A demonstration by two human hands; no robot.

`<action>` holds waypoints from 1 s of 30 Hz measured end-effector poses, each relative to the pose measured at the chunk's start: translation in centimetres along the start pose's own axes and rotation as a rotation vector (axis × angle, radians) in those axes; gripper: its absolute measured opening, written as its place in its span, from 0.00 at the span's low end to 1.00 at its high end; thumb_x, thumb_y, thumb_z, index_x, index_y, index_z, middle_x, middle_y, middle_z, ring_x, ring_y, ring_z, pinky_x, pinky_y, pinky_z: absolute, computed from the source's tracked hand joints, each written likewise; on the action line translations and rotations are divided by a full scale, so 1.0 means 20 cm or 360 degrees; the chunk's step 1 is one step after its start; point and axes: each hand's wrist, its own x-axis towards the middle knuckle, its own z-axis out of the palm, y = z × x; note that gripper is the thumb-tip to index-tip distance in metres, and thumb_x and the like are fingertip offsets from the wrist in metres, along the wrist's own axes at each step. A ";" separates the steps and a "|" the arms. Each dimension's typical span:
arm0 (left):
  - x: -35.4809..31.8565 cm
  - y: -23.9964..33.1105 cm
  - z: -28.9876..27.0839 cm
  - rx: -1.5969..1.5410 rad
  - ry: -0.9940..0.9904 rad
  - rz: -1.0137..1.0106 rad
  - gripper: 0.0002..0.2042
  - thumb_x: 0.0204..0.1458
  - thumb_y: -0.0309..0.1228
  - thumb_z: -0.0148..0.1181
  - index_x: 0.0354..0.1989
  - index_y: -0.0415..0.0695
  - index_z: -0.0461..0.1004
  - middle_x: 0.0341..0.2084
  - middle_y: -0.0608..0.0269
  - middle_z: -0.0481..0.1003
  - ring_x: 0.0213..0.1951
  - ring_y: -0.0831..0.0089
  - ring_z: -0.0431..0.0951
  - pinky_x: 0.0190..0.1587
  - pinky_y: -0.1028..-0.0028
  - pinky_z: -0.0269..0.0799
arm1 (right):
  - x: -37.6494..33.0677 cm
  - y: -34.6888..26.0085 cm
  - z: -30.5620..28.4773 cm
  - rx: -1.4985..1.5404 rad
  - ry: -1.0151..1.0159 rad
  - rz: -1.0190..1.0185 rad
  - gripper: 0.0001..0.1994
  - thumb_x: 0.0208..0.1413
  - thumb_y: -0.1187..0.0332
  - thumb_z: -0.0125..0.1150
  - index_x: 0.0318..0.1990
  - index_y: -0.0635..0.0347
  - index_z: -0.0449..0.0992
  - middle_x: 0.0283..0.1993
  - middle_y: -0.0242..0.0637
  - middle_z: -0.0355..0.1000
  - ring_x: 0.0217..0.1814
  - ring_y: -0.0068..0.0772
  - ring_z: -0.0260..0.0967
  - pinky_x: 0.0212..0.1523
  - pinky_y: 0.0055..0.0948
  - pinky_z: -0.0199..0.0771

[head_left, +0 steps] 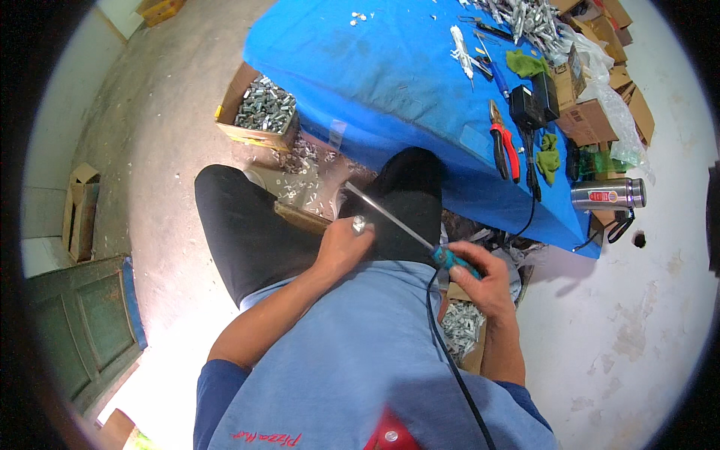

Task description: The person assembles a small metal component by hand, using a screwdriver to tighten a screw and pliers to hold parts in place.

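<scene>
In my right hand (491,281), fingers wrapped round its teal handle, is a screwdriver (390,216). Its long metal shaft slants up and left across my lap, the tip beyond my left hand. My left hand (343,247) is closed over my thighs, pinching a small shiny metal part (358,223) between thumb and fingers; its exact kind is too small to make out. The shaft passes close above that part, and I cannot tell whether they touch. By the left hand, a brown board edge (301,217) lies over my left thigh.
A blue-covered table (360,82) stands ahead, bearing red-handled pliers (504,142), black adapters (527,109) and a steel flask (609,193). Left of it sits a cardboard box (259,137) of metal pieces. Another box (474,356) is by my right hip. A black cord (450,360) crosses my shirt.
</scene>
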 end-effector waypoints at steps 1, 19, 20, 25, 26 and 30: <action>0.00 0.00 0.00 0.0009 -0.0022 -0.0009 0.17 0.54 0.36 0.60 0.24 0.32 0.73 0.15 0.51 0.71 0.20 0.69 0.68 0.27 0.62 0.66 | -0.04 0.00 0.01 -0.0051 0.0017 -0.0033 0.19 0.52 0.66 0.67 0.52 0.61 0.77 0.42 0.36 0.77 0.42 0.25 0.72 0.45 0.26 0.72; -0.01 0.01 0.00 0.0038 0.0054 0.0012 0.16 0.54 0.36 0.61 0.27 0.31 0.73 0.16 0.48 0.72 0.22 0.67 0.70 0.30 0.61 0.67 | -0.21 -0.05 -0.01 -0.0317 0.0012 -0.0052 0.15 0.51 0.73 0.65 0.48 0.64 0.78 0.41 0.43 0.78 0.41 0.30 0.77 0.42 0.27 0.74; 0.00 0.00 0.01 0.0052 0.0045 0.0006 0.16 0.54 0.36 0.61 0.27 0.31 0.74 0.16 0.47 0.72 0.22 0.66 0.70 0.30 0.61 0.68 | -0.21 -0.06 0.00 -0.0349 0.0022 -0.0062 0.16 0.51 0.73 0.65 0.48 0.64 0.78 0.41 0.43 0.78 0.41 0.31 0.77 0.42 0.27 0.74; 0.00 -0.02 0.01 0.0084 0.0066 -0.0006 0.17 0.54 0.37 0.60 0.28 0.31 0.75 0.17 0.45 0.73 0.22 0.61 0.73 0.31 0.60 0.68 | -0.20 -0.07 0.03 -0.0476 0.0032 -0.0152 0.16 0.50 0.74 0.65 0.48 0.64 0.78 0.42 0.45 0.78 0.42 0.37 0.78 0.42 0.29 0.76; 0.00 -0.02 0.01 0.0120 0.0073 -0.0006 0.17 0.54 0.37 0.60 0.28 0.31 0.75 0.18 0.44 0.73 0.22 0.59 0.73 0.31 0.59 0.69 | -0.20 -0.08 0.03 -0.0496 0.0038 -0.0182 0.16 0.50 0.74 0.66 0.48 0.64 0.79 0.42 0.46 0.78 0.41 0.38 0.78 0.42 0.29 0.76; 0.01 -0.03 0.01 0.0178 0.0108 0.0050 0.17 0.54 0.37 0.61 0.28 0.31 0.74 0.19 0.41 0.73 0.23 0.51 0.75 0.31 0.57 0.69 | -0.18 -0.07 0.06 -0.0578 0.0074 -0.0353 0.16 0.50 0.73 0.66 0.47 0.65 0.79 0.39 0.46 0.78 0.38 0.37 0.78 0.39 0.29 0.75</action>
